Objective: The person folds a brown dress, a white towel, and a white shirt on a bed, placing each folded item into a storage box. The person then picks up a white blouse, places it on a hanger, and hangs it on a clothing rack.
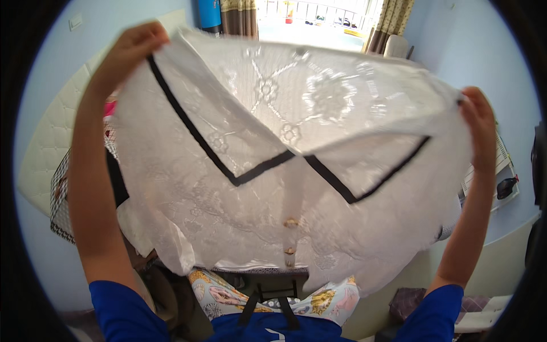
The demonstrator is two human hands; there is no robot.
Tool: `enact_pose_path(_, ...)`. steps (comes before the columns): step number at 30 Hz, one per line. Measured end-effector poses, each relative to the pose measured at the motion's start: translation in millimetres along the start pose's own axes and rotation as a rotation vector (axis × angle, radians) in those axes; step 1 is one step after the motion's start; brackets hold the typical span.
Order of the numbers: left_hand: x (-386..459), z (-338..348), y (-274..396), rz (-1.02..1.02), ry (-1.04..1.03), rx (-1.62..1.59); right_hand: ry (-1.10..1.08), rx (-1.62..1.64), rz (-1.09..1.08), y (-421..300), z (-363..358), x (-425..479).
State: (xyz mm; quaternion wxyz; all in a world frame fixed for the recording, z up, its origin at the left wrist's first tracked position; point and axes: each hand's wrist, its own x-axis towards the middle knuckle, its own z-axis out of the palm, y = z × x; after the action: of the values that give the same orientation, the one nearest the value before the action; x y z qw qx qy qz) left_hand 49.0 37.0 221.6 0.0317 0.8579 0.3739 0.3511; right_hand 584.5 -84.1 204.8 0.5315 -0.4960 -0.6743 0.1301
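Note:
A white blouse [256, 201] with a floral pattern hangs spread out between my two hands. Black trim edges its wide collar [192, 115], and gold-coloured buttons [290, 222] run down the front placket. My left hand [139, 47] pinches the garment at its upper left, by the collar's end. At the upper right, my right hand [478, 113] grips the opposite shoulder area. Both arms are raised and held wide apart. The cloth hides most of what lies behind it, and its edges are slightly blurred.
A cream tufted headboard [55, 141] stands along the left wall. Behind the blouse, a bright window with railings [324, 13] sits between patterned curtains [239, 19]. A black-and-white woven-edged item [60, 205] lies at left. Purple checked fabric [406, 301] is at lower right.

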Motion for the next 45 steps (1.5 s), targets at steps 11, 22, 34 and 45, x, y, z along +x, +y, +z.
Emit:
enact_pose_path(11,-14,301,-152,-0.169,0.387,0.222,0.012,-0.499,-0.106,268,228,52)
enact_pose_path(22,-399,359,13,-0.565,-0.399,0.097,-0.464,-0.437,0.363,274,213,-346)
enact_pose_path(34,-403,360,16,-0.754,-0.088,-0.209,-0.264,-0.457,0.396,264,223,-364)
enact_pose_path(45,-413,308,51,-0.744,0.229,-0.303,0.076,-0.237,0.55,255,168,-370)
